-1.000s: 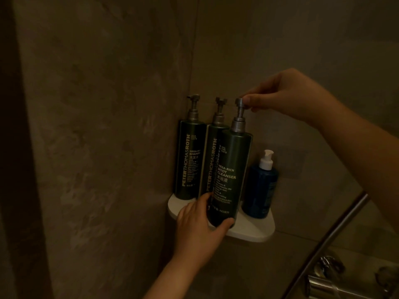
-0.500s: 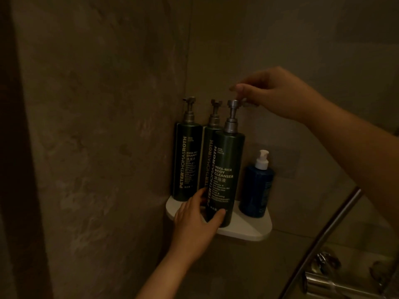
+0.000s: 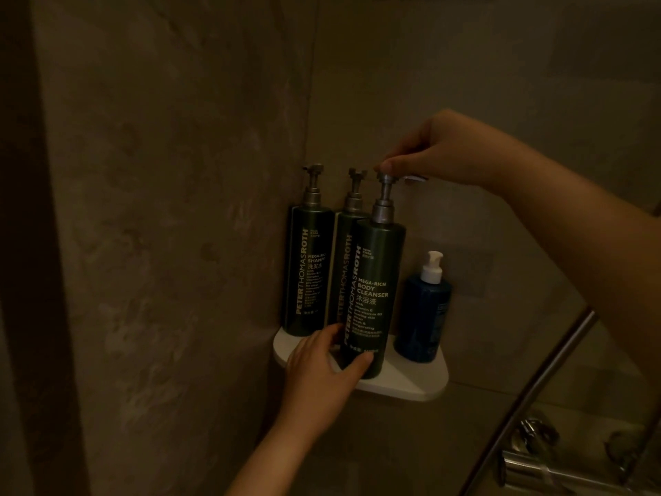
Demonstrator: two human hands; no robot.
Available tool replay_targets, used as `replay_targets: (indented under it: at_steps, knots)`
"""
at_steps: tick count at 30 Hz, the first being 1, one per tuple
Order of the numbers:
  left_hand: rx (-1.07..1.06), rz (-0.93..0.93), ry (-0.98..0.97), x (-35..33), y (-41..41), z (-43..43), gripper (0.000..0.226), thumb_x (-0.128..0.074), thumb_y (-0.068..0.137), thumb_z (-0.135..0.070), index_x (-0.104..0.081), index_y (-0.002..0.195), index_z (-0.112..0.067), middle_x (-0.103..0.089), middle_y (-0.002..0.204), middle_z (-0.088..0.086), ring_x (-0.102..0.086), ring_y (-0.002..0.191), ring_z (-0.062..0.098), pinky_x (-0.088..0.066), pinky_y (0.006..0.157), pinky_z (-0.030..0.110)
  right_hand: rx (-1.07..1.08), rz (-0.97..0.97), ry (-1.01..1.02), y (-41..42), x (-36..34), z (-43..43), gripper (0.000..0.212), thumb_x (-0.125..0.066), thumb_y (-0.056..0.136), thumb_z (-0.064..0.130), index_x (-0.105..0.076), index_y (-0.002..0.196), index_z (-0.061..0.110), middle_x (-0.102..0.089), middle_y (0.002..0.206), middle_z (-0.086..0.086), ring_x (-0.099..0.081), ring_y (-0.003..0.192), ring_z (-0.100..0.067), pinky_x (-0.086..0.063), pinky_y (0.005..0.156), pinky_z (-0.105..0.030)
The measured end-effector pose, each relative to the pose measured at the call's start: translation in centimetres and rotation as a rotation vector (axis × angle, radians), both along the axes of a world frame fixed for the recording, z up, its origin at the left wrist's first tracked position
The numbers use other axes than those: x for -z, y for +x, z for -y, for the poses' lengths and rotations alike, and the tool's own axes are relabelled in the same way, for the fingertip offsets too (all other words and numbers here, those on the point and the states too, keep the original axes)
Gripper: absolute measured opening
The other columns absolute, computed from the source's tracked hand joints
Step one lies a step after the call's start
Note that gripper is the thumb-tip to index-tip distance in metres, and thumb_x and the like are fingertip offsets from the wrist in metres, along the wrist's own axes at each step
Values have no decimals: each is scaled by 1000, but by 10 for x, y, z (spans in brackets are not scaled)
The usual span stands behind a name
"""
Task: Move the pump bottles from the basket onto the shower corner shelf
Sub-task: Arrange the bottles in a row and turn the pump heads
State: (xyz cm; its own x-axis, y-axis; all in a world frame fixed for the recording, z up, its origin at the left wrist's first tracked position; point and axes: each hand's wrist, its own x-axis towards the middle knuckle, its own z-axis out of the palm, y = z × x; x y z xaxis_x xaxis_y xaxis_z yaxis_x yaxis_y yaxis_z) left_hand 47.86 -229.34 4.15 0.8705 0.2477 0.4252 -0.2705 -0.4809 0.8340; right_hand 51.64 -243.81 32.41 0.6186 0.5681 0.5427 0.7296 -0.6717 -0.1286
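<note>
Three tall dark green pump bottles stand on the white corner shelf (image 3: 404,386). The shampoo bottle (image 3: 309,270) is at the left, a second bottle (image 3: 345,266) sits behind the front one. The body cleanser bottle (image 3: 375,288) stands at the front, upright on the shelf. My left hand (image 3: 322,374) grips its base with thumb and fingers. My right hand (image 3: 443,150) pinches its metal pump head (image 3: 385,180) from above. The basket is out of view.
A small blue bottle (image 3: 424,316) with a white pump stands at the shelf's right end. Stone-tiled walls meet in the corner behind. A slanted metal bar (image 3: 536,388) and chrome shower fittings (image 3: 536,456) lie at the lower right.
The body cleanser bottle has stayed on the shelf. My right fingers shifted slightly on its pump head; my left hand keeps hold of the base. The view moved a little.
</note>
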Motion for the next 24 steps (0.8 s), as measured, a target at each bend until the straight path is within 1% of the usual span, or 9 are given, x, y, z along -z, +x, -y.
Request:
replay_targets:
  at_steps: [2,4,8,10,12,14,16,19,24]
  knots:
    - [-2,12,-6,1,1,0,50,-67,73,-51,-40,115,-48,-43,104,-31,-45,113,3,-40,99,33,33,6,-10,1,-1,-2,26,-65,83,43,-75,84,19,-57,57,3,-44,43,3,-32,40,-7]
    - [-9,20,-12,1,2,0,51,-68,72,-51,-41,115,-46,-45,105,-30,-46,112,3,-40,97,32,66,26,-27,1,-3,-3,35,-65,82,46,-74,83,12,-56,59,-1,-44,47,-2,-35,46,-16]
    - [-15,15,-24,2,4,1,58,-68,71,-53,-45,123,-38,-49,113,-20,-45,114,6,-41,99,37,59,24,-39,1,-3,-3,39,-65,80,48,-73,85,10,-62,69,-10,-49,60,-11,-37,56,-25]
    - [-10,13,-23,3,4,0,60,-67,71,-54,-45,124,-37,-49,114,-19,-45,114,6,-41,100,38,34,20,-52,-1,-2,-2,34,-63,83,47,-73,89,15,-63,66,-3,-52,59,-6,-38,59,-27]
    - [-11,10,-15,3,4,0,59,-66,71,-54,-45,124,-38,-49,114,-20,-45,115,7,-40,100,39,-8,18,-46,-2,0,1,27,-58,88,43,-72,96,21,-64,70,5,-54,59,1,-42,62,-24]
    - [-11,5,-8,3,4,0,56,-66,72,-54,-43,122,-42,-46,111,-23,-43,116,6,-38,101,37,-99,-33,32,-2,3,6,20,-55,93,30,-69,106,25,-70,89,5,-62,74,1,-49,72,-20]
    - [-10,11,11,4,3,1,55,-67,73,-52,-40,121,-45,-43,109,-25,-40,117,5,-35,101,32,-162,-43,71,-2,4,12,22,-56,93,14,-66,107,27,-70,100,5,-65,88,-1,-49,82,-16]
    - [7,-1,31,5,2,1,58,-67,73,-50,-37,122,-45,-44,112,-21,-38,119,7,-34,102,32,-203,-45,29,-3,8,21,29,-60,87,3,-67,105,25,-69,101,9,-63,89,7,-45,80,-5]
    - [32,-6,34,6,3,0,57,-68,72,-51,-32,117,-49,-47,113,-20,-39,121,10,-36,103,38,-234,-68,41,-3,12,27,30,-64,85,5,-67,112,18,-70,101,9,-65,92,2,-45,80,-4]
